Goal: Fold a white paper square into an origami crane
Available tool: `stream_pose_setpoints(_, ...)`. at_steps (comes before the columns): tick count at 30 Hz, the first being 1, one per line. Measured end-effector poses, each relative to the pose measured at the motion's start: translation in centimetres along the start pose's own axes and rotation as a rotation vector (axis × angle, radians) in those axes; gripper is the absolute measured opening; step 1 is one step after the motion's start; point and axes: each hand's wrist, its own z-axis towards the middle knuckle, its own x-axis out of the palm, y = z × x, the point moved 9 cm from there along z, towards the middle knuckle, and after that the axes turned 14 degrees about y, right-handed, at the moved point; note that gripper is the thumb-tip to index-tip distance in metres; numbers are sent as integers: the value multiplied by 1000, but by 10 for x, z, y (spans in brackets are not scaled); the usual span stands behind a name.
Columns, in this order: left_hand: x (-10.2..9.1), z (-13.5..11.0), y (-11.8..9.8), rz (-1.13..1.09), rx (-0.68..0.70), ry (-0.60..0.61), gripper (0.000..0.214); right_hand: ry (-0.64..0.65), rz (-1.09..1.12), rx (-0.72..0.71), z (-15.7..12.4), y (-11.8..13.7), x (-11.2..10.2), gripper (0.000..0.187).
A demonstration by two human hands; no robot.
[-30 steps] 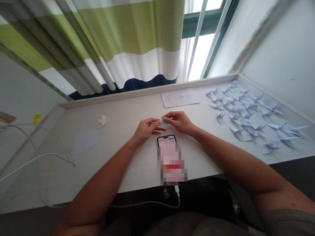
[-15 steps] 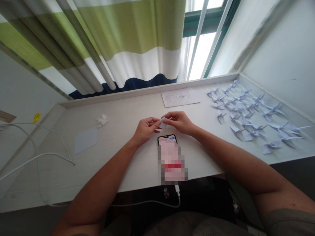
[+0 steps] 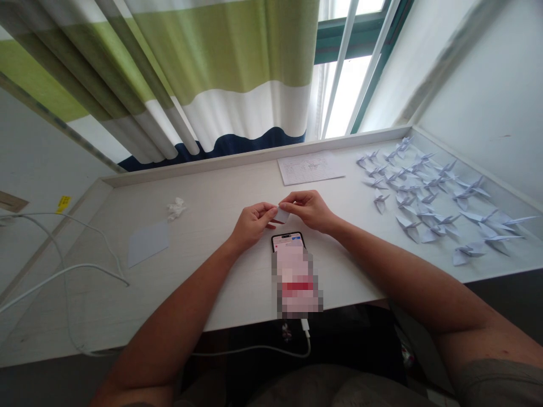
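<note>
A small folded piece of white paper (image 3: 281, 215) is pinched between my two hands, just above the desk. My left hand (image 3: 253, 221) is closed on its left edge, thumb on top. From the other side my right hand (image 3: 309, 210) grips the upper right part between thumb and fingers. The fingers hide some of the folds. Directly below the hands, a phone (image 3: 289, 242) lies face up, its screen mostly blurred out.
Several folded paper cranes (image 3: 428, 198) cover the desk's right side. A printed sheet (image 3: 311, 168) lies near the back edge. On the left are a crumpled tissue (image 3: 175, 208), a blank paper square (image 3: 148, 243) and white cables (image 3: 93, 268). A charging cable (image 3: 306, 329) runs from the phone.
The folded paper has tilted slightly between the fingers, showing a bit more of its flat face. Both hands stay in nearly the same place.
</note>
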Motion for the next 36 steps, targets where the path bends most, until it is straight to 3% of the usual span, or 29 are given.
stream_pose_setpoints(14, -9, -3, 0, -85, -78, -58, 64, -55, 68, 18, -1, -4, -9, 38)
stream_pose_setpoints(21, -3, -2, -3, 4, -39, 12, 50, -32, 26, 14, 0, -5, -8, 36)
stream_pose_setpoints(36, 0, -3, 8, -89, -159, 101, 47, 20, 8, 11, 1, -6, -3, 28)
